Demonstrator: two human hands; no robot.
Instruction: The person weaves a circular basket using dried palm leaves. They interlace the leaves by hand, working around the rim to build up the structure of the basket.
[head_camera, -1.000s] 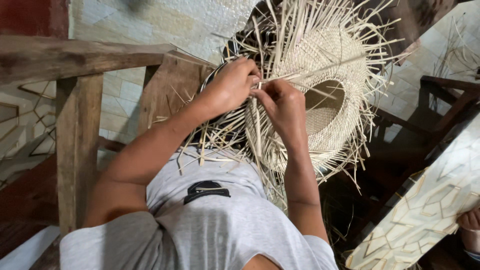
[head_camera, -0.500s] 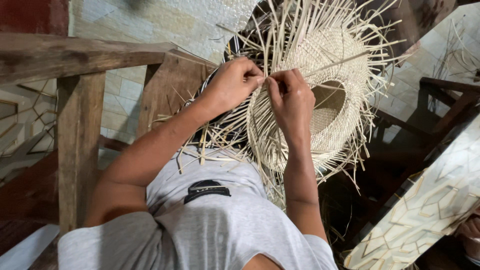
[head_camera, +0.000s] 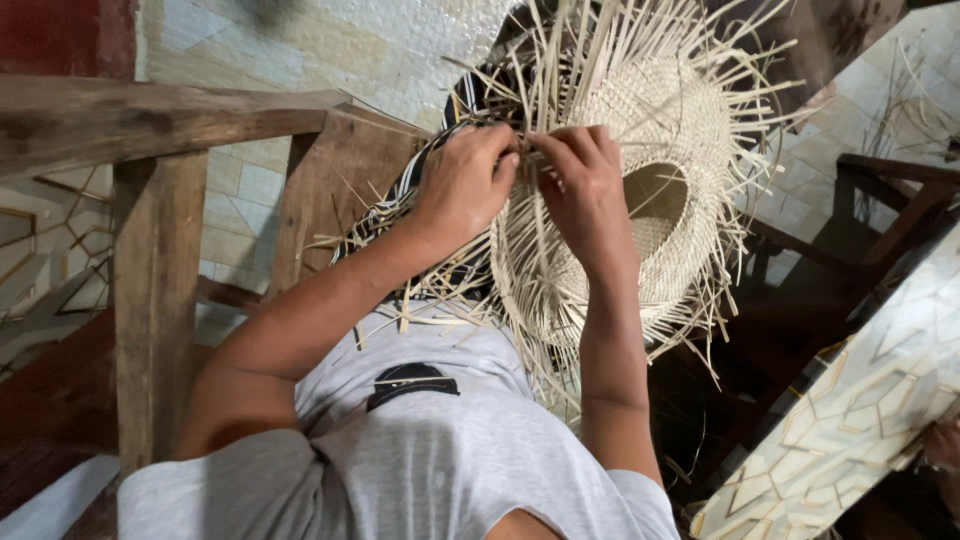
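Observation:
A half-woven straw hat (head_camera: 655, 150) lies over my lap, its crown opening facing me and many loose pale strands sticking out around the brim. My left hand (head_camera: 465, 185) pinches straw strands at the brim's near left edge. My right hand (head_camera: 585, 190) grips strands right beside it, fingertips almost touching the left hand's. Both hands are closed on the strands at the same spot. My grey shirt (head_camera: 420, 440) fills the lower middle of the view.
A wooden chair frame (head_camera: 150, 250) with a thick beam stands at the left. A dark striped cloth (head_camera: 440, 150) lies under the hat. Tiled floor (head_camera: 300, 50) shows above. A patterned pale surface (head_camera: 860, 420) sits at the lower right, dark wooden furniture (head_camera: 900, 190) at the right.
My two hands have shifted slightly upward along the brim and drawn closer together. The hat has turned a little with them.

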